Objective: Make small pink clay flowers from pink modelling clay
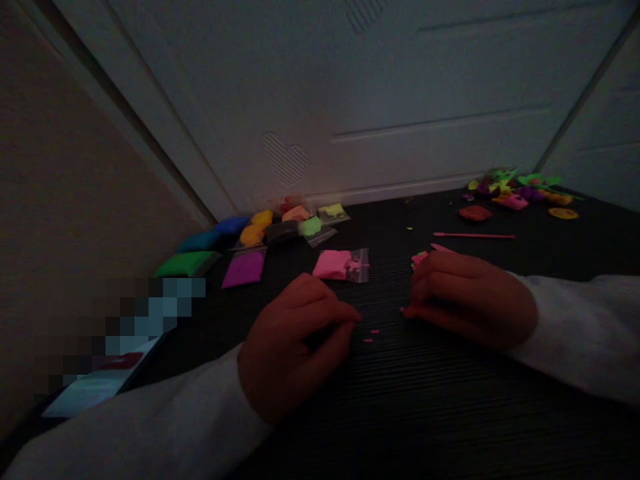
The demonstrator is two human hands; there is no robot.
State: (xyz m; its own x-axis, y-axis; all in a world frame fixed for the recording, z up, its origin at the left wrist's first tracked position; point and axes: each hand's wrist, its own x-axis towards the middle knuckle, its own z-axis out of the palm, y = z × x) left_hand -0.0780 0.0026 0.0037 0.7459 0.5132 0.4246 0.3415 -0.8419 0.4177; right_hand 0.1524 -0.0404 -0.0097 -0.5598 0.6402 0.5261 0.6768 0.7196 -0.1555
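My left hand [300,343] rests low over the dark table, its thumb and index finger pressed together at the tips. Whatever lies between them, if anything, is hidden. Just right of those fingertips lie two tiny pink clay strips [375,332]. My right hand [470,300] is closed, fingers curled down to the table. A tiny pink bit [402,310] shows at its fingertips; I cannot tell whether it is gripped. Behind the right knuckles sit a small pink-and-green clay piece [419,259] and the tip of a pink modelling tool [442,248], partly covered by the hand.
An open bag of pink clay [334,264] lies beyond my left hand. Clay packs, including a purple one [245,268] and a green one [186,264], line the back left. A pink stick tool [474,235] and colourful clay pieces [515,190] lie back right. A lit screen [100,380] stands left.
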